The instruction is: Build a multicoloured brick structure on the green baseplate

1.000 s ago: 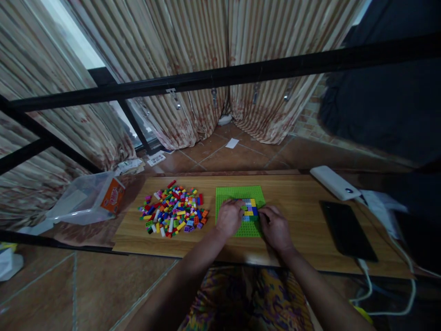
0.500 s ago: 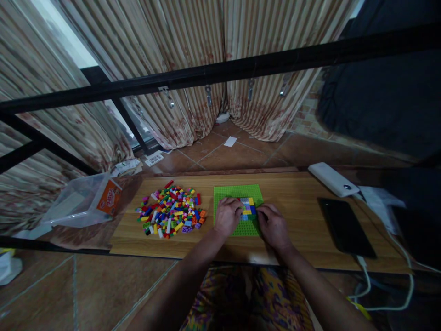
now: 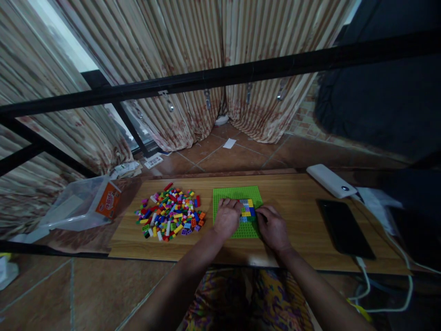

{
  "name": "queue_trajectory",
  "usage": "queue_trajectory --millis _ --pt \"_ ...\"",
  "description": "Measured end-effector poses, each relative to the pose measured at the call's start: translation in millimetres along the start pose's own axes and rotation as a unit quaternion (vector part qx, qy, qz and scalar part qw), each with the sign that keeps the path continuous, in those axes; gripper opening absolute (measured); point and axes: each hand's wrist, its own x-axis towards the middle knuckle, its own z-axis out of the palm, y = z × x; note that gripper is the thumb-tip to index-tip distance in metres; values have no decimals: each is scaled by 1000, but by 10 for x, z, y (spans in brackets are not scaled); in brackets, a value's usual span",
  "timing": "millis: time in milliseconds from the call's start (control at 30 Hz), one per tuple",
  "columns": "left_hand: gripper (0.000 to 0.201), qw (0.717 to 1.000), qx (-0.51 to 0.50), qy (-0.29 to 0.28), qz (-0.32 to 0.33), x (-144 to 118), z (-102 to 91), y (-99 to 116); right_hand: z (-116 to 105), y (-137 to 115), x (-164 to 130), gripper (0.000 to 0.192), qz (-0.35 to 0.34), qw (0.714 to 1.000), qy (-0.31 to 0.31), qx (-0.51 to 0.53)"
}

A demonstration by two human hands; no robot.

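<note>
A green studded baseplate [image 3: 253, 231] lies on the wooden board, and a low block of toy bricks [image 3: 246, 210] in yellow, blue, light blue, grey and red sits on it. My left hand [image 3: 228, 217] rests over the plate's left half, its fingers curled against the left side of the block and covering part of it. At the plate's right edge is my right hand [image 3: 273, 225], thumb and fingers drawn together beside the blue bricks. Whatever either hand pinches is too small or hidden to make out.
Left of the plate spreads a pile of loose toy bricks [image 3: 172, 214]. A clear plastic box [image 3: 77, 202] with an orange label stands beyond the board's left end. On the right lie a white power bank [image 3: 330, 180], a black phone [image 3: 344, 227] and white cables [image 3: 409, 292].
Both hands stay at the brick block with hardly any shift. The whole view has tilted slightly, so the scene sits a little lower and further left.
</note>
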Motion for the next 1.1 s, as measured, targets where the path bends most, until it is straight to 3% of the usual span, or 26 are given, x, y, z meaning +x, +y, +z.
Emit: queue_trajectory --millis 600,867,1100 --pt "22 1000 -30 6 2 -13 -16 -17 3 10 -3 20 2 1000 0 -1" --pt "25 996 -51 29 -72 -99 38 99 25 44 -6 22 -6 1000 3 19" --pt "48 987 -88 31 -129 -226 -36 200 14 11 -3 23 -3 1000 6 6"
